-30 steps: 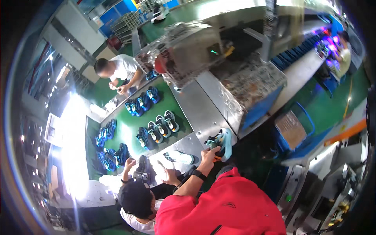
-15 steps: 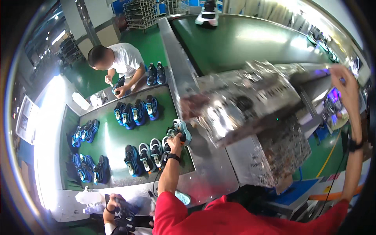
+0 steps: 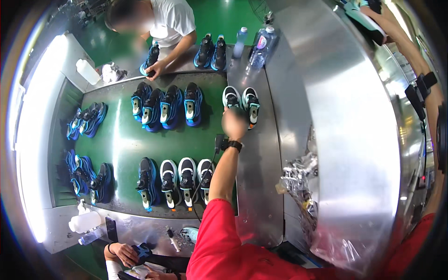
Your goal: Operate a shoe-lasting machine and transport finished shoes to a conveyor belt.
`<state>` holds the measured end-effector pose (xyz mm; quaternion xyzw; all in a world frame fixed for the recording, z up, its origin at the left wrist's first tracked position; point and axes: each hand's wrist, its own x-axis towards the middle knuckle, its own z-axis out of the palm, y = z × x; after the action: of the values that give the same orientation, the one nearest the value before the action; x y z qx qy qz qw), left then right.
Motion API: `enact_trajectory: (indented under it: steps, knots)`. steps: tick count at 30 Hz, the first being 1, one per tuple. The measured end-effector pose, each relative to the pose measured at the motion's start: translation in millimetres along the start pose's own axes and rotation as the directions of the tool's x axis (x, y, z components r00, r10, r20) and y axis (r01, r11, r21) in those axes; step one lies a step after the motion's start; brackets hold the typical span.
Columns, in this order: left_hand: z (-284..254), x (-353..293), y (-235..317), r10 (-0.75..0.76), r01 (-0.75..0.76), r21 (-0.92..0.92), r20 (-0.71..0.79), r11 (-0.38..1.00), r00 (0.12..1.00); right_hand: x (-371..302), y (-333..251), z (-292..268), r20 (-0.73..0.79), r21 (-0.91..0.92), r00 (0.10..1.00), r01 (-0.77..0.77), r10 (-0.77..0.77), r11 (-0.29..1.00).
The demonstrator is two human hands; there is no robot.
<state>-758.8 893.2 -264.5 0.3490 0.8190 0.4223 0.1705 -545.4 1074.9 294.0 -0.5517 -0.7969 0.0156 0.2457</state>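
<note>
My left hand is over the heel end of a black-and-white sneaker at the right edge of the green belt. A blurred patch covers part of its fingers, but it looks closed on the shoe. A matching sneaker stands right beside it. At the upper right, my right hand grips a white sneaker with a pale teal sole; picture rim cuts off part of both. Nearer me on the belt stands a row of black-and-white sneakers with a black-and-blue sneaker at its left.
More black-and-blue sneakers stand on the green belt. Across it, a person in white holds one. Bottles stand at the back. Another person's hands are lower left. A broad metal surface and crumpled plastic lie right.
The view has swung, bringing the shoe belt closer. My left hand has moved farther away over the belt with its sneaker. My right hand, earlier raised at the right, is now on a sneaker.
</note>
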Motion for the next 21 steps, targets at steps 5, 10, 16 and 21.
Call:
enact_trajectory:
  steps: [5,10,16,21]
  knots:
    - [26.5,20.2,8.4,0.067,-0.068,0.037,0.036,0.997,0.997,12.1,33.5,-4.5,-0.040,0.172,0.995,0.092,-0.087,0.981]
    - [16.1,5.0,-6.9,-0.014,0.020,-0.025,0.220,0.999,0.975,-24.3,58.3,11.7,0.162,0.272,0.987,-0.023,-0.022,0.962]
    - [64.6,2.5,48.9,0.105,-0.057,-0.170,0.286,0.984,0.952,-83.2,27.5,-60.1,0.258,0.470,0.963,-0.059,-0.073,0.881]
    - [52.4,4.5,3.3,0.148,-0.108,-0.193,0.207,0.975,0.967,-90.3,-1.2,-4.3,0.154,0.403,0.987,-0.019,-0.048,0.915]
